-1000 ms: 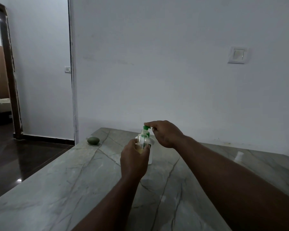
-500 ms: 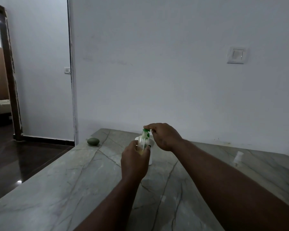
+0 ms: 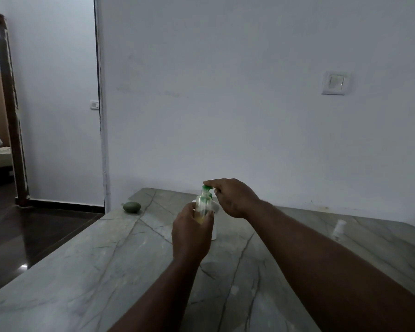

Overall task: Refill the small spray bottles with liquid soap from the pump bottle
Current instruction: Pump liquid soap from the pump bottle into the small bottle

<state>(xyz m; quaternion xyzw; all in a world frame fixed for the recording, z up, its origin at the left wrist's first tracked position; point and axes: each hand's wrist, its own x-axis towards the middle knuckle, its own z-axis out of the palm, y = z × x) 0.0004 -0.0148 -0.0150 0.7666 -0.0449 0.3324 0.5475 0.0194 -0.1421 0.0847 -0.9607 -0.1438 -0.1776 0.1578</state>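
Both hands meet over the marble table (image 3: 86, 271). Beyond the left hand (image 3: 192, 232) and under the right hand (image 3: 233, 197) stands the white pump bottle (image 3: 215, 226), mostly hidden, its green pump head (image 3: 206, 188) pressed beneath the right fingertips. Left fingers wrap around a small clear spray bottle (image 3: 201, 207), upright, yellowish liquid at its bottom, mouth just under the spout. Far off to the right hand's outer side lies a white spray cap (image 3: 338, 230); left of both, a green lump (image 3: 131, 207).
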